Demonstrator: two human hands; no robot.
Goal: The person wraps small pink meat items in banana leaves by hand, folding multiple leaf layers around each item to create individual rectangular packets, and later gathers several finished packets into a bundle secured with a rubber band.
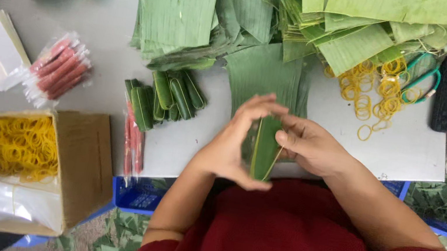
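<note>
Ribbed, glossy green leaf-wrapped roll (pixel 265 148), narrow and upright, above the near edge of the grey surface (pixel 408 150). Left hand (pixel 235 148) curled, grip closed round the roll's side, fingertips arched over its top. Right hand (pixel 310 146) pinching the roll's other side. Beyond: flat cut leaves (pixel 182 7), loose yellow rubber bands (pixel 367 91), finished green bundles (pixel 166 96).
</note>
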